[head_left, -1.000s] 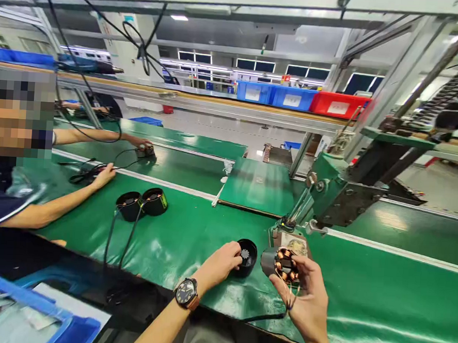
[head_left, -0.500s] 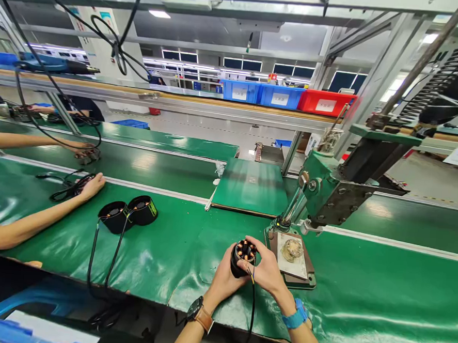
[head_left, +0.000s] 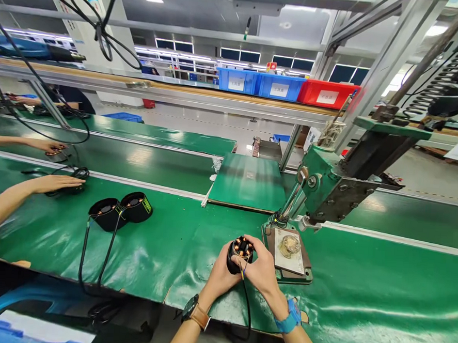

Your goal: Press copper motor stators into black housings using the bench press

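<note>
Both of my hands are wrapped round one black motor housing with copper windings showing at its top. My left hand cups its left side and my right hand grips its right side and top. A thin black cable with coloured leads hangs from the motor between my wrists. The motor is held just above the green belt, left of the press's base plate.
A green hand press stands right of my hands. Two black motors with cables lie on the belt to the left. A co-worker's hands rest on parts at far left. A green board lies behind. Blue and red bins sit on the shelf.
One second ago my left hand held the black housing on the belt and my right held the wound core apart. Now the core sits in the housing, with both hands round it.
</note>
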